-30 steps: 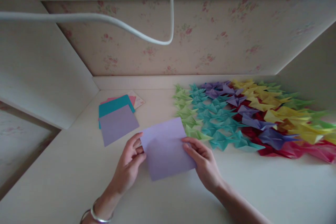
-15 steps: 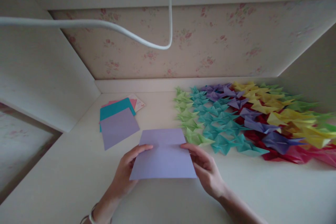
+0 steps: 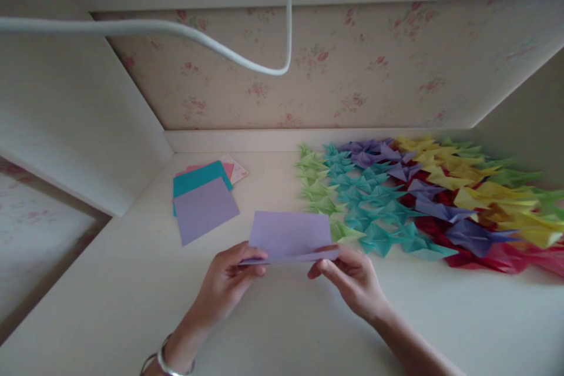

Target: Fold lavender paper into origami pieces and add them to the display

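A sheet of lilac paper (image 3: pixel 291 232) is held between my two hands above the white table (image 3: pixel 273 335), its near edge bent up and over. My left hand (image 3: pixel 227 276) pinches the left end of the bend, thumb below and fingers on top. At the right end, my right hand (image 3: pixel 352 279) grips the paper with its thumb near the lower edge. Part of the fingers is hidden behind the sheet. Beyond my left hand lies a flat lilac sheet (image 3: pixel 207 211) on top of a teal sheet (image 3: pixel 200 179).
Several rows of folded paper cranes (image 3: pixel 370 194) in green, teal, purple, red and yellow cover the right side. Pink paper (image 3: pixel 228 168) and a patterned white piece (image 3: pixel 238 172) poke out behind the teal sheet. A white cable (image 3: pixel 211 44) hangs across the view in front of the floral wall panel (image 3: pixel 317 88).
The held lilac paper was nearly flat with its near edge toward me; now that edge is bent up and over. Both hands have turned, bringing their thumbs into view below the paper.
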`<state>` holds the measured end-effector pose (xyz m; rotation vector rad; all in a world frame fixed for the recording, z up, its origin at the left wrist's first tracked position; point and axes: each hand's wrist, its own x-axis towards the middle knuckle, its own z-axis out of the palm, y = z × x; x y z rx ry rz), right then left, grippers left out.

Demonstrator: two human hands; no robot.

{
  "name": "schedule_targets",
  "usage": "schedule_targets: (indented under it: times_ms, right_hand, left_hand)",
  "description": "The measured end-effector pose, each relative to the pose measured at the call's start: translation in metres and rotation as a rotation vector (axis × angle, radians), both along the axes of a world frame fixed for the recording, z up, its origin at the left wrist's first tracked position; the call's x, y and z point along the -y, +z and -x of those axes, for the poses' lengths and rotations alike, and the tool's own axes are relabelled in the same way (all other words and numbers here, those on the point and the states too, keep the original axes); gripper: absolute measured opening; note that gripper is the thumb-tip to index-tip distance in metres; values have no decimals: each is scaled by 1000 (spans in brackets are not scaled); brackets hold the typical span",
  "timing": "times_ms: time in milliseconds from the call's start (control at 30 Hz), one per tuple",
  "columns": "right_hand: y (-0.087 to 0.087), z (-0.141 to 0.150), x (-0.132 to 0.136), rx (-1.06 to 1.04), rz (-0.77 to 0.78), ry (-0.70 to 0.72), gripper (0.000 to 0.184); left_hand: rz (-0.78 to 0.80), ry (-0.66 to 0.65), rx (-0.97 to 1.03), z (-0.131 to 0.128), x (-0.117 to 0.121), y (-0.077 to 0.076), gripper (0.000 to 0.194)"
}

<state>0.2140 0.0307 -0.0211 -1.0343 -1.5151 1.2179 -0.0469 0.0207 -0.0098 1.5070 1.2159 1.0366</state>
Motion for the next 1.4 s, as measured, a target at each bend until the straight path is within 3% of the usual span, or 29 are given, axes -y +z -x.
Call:
schedule_targets:
  times_ms: [133, 233, 300, 433, 600, 733, 1133, 1400]
  right_hand:
    - [-2, 5, 2, -48, 60, -107, 33]
    - [-4, 12, 4, -79, 98, -207, 35]
    - [-6, 16, 5, -98, 125, -244, 37]
    - [-8, 21, 7, -92, 150, -195, 33]
    - [-12, 25, 10, -118, 135, -171, 22]
    - [-14, 30, 12, -201, 185, -151, 29]
    - [-13, 34, 10, -211, 229, -221, 34]
    - [-10, 37, 15, -197, 293, -186, 37]
  left_hand:
    - [-32, -71, 34, -3, 1, 5, 23]
    - [-3, -49, 15, -10, 3, 8, 19]
    - [42, 8, 17, -13, 6, 7, 26]
    - [69, 42, 22, -16, 7, 2, 50]
    - [62, -59, -213, -16, 3, 1, 34]
    - [-36, -66, -344, -19, 4, 1, 37]
    - [-265, -121, -446, -21, 9, -9, 39]
    - [-233, -153, -439, -23, 11, -5, 42]
